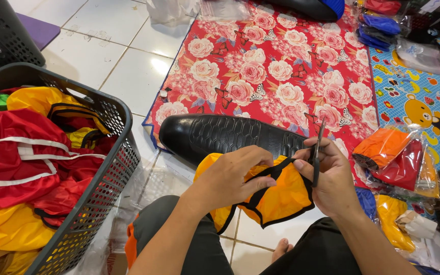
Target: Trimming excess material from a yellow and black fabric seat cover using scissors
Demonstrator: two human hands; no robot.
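Observation:
My left hand [230, 178] grips a yellow-orange fabric cover with black edging [281, 201], pinching the black trim near its top. My right hand [332, 178] holds the other side of the cover together with small dark scissors [318, 153], whose blades point upward. Both hands are close together above my knees. Just beyond them lies a black textured seat-shaped piece [220, 135] on the floor.
A dark plastic basket [113, 168] at the left is full of red and yellow fabric pieces. A red floral mat [271, 66] covers the floor ahead. Bagged orange, red and yellow covers [393, 158] lie at the right beside a blue cartoon mat [423, 97].

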